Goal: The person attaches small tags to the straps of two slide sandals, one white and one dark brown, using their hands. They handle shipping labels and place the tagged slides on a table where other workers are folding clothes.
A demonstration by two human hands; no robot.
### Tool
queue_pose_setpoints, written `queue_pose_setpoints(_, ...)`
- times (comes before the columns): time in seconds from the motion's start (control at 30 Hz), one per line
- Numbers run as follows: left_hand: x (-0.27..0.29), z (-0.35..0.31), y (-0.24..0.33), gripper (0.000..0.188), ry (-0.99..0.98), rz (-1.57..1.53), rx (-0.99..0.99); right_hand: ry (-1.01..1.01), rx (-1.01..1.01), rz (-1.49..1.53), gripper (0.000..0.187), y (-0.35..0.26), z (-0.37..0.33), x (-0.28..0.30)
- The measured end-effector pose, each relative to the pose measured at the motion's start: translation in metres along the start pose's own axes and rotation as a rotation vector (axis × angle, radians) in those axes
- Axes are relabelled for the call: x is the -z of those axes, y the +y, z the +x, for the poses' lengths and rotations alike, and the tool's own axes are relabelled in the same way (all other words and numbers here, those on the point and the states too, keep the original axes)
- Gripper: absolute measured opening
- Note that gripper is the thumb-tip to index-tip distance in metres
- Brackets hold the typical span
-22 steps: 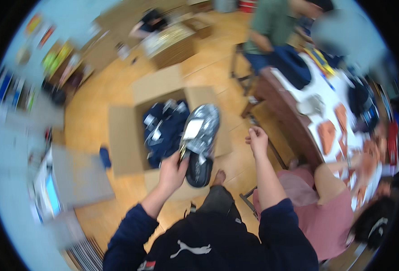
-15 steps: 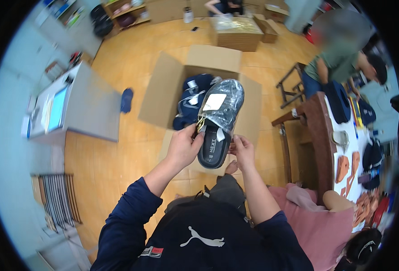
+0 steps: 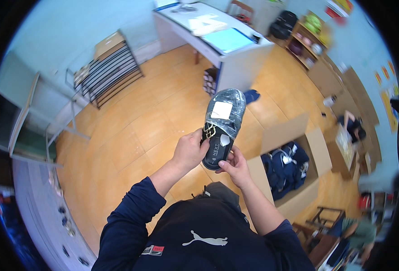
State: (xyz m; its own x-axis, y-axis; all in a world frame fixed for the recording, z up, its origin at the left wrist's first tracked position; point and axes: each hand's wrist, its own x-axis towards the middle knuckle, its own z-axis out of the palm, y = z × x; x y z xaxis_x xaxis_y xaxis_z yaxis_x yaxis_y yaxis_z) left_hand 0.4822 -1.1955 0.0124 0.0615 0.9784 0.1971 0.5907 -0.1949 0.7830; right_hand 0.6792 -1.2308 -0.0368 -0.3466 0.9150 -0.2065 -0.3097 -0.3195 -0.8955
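A dark clog [image 3: 229, 124], its upper wrapped in clear plastic with a white square label on it, is held in front of my body with the toe pointing away. My left hand [image 3: 189, 151] grips the left side of the heel, beside a yellow cord. My right hand [image 3: 236, 167] pinches the right edge of the heel, thumb on the insole. To the right stands an open cardboard box [image 3: 319, 147] containing dark navy items [image 3: 284, 169] with white tags.
Beyond the clog is a white desk [image 3: 249, 63] with papers and a blue folder. A dark metal rack [image 3: 111, 74] stands at the back left. Blue slippers [image 3: 252, 96] lie on the floor by the desk. People sit at the far right and lower right, near cartons [image 3: 339, 153] and a stool [image 3: 325, 217].
My view has turned left, so the box now sits to my right and the desk is ahead. The clog stays in both hands; my right thumb has come onto its insole.
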Motion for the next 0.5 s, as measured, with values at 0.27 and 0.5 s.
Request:
queue_pose_setpoints(0.27,0.102,0.066,-0.115,0.041,0.166,0.180,0.202,-0.298,-0.149,0.080,0.059,0.026,0.184,-0.087)
queue_pose_setpoints(0.5,0.180,0.146,-0.212,0.053,0.217,-0.014,0.533,-0.390,-0.335,0.072,0.062,0.031,0.343,-0.158)
